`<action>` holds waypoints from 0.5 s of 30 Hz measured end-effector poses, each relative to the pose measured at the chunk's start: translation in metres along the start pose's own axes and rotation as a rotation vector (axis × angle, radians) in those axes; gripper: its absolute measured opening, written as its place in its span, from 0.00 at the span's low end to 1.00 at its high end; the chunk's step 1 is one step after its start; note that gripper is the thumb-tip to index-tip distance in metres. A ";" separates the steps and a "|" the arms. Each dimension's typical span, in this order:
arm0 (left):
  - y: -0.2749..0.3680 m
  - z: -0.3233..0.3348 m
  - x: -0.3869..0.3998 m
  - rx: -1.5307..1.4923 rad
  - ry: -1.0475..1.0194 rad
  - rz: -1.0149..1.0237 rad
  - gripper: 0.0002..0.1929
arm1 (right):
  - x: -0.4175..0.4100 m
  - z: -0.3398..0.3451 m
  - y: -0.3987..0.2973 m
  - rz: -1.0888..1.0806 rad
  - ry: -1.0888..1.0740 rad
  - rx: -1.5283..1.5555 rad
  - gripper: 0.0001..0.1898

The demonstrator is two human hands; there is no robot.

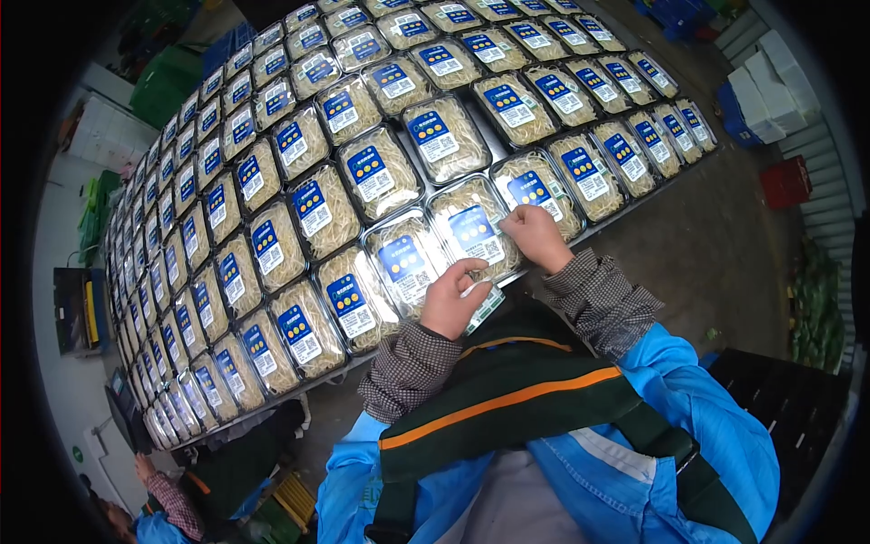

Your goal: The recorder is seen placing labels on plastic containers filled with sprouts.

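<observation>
My left hand point(454, 300) holds a small sheet of white-and-green stickers point(485, 310) between thumb and fingers, at the near edge of the metal table. Its fingertips are over the lower edge of a film-wrapped tray of bean sprouts point(445, 198). My right hand point(537, 236) has thumb and forefinger pinched at the right side of that tray's blue-and-white label point(470, 228). Whether a sticker is between those fingertips is hidden. The neighbouring sprout tray point(561, 197) to the right bears a small green-and-white sticker beside its label; the tray on the left point(416, 239) shows only the blue-and-white label.
Rows of similar sprout trays point(316, 209) cover much of the metal table point(469, 112). A co-worker point(173, 500) is at the lower left, near a yellow crate point(293, 500). White foam boxes point(771, 88) and a red bin point(785, 183) stand on the right.
</observation>
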State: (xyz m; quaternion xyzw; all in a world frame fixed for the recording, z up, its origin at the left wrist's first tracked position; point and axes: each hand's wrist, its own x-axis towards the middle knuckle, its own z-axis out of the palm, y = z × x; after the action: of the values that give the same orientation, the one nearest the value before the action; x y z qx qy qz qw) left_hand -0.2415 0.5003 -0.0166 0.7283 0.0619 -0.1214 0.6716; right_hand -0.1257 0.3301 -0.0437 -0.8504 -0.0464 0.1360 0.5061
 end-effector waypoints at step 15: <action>0.011 -0.018 -0.006 -0.214 0.134 0.113 0.13 | -0.030 -0.009 -0.044 -0.080 0.003 -0.044 0.14</action>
State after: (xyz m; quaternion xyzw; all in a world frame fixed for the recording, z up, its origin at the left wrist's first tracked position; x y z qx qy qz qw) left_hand -0.2432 0.5173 -0.0028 0.6612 0.0780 -0.0272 0.7457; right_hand -0.1490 0.3376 0.0043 -0.8591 -0.0829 0.1133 0.4922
